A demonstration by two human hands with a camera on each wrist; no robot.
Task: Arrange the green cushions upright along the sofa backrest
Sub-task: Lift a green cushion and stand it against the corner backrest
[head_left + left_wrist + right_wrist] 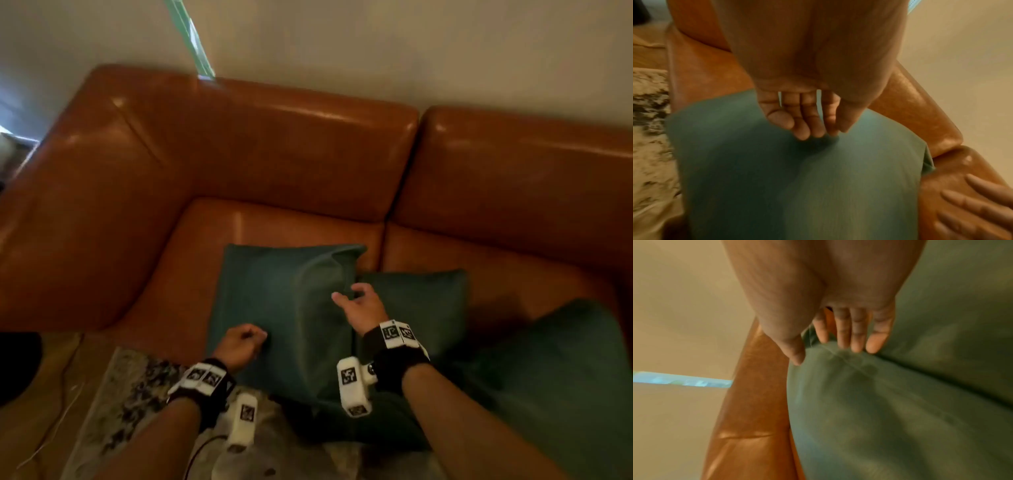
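Three green cushions lie flat on the orange sofa seat. The large cushion (281, 301) (797, 186) (869, 402) lies nearest the corner and overlaps a second cushion (421, 301) (951, 321). A third cushion (565, 377) lies at the near right. My left hand (253, 337) (824, 133) has its fingers curled, and fingertips and thumb dig into the large cushion's fabric near its left side. My right hand (349, 296) (828, 350) is spread, its fingertips touching the raised right edge of that cushion.
The sofa backrest (291, 147) runs along the wall, split by a seam at the right, and the armrest (68, 222) closes the left side. A patterned rug (130, 394) and a thin cable (61, 394) lie on the floor in front.
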